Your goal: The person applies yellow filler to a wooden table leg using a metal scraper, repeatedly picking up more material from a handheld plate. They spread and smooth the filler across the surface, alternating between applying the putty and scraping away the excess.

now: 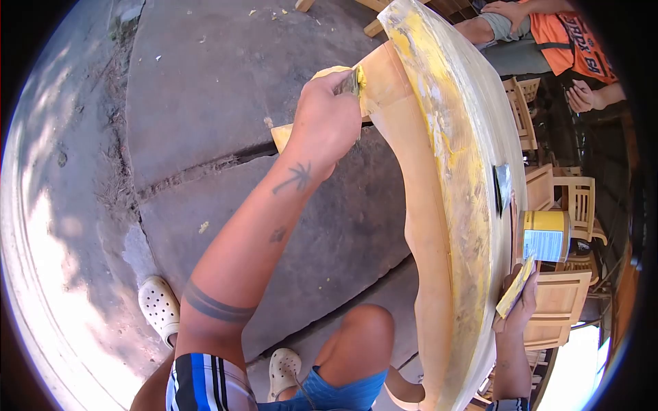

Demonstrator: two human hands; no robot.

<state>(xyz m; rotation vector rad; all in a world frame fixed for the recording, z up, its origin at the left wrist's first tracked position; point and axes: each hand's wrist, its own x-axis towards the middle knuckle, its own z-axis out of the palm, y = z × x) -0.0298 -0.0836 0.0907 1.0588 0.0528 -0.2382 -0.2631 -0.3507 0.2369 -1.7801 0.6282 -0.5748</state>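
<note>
My left hand (327, 123) pinches the putty knife (354, 81), which I judge light and stiff and best gripped at its handle, against the frame's (439, 226) far end, while my right hand (524, 307), near, pinches a smeared card (514, 288).

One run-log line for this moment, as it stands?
left hand: putty knife pressed on curved wooden piece | right hand: holds yellow-smeared flat tool near can
</note>
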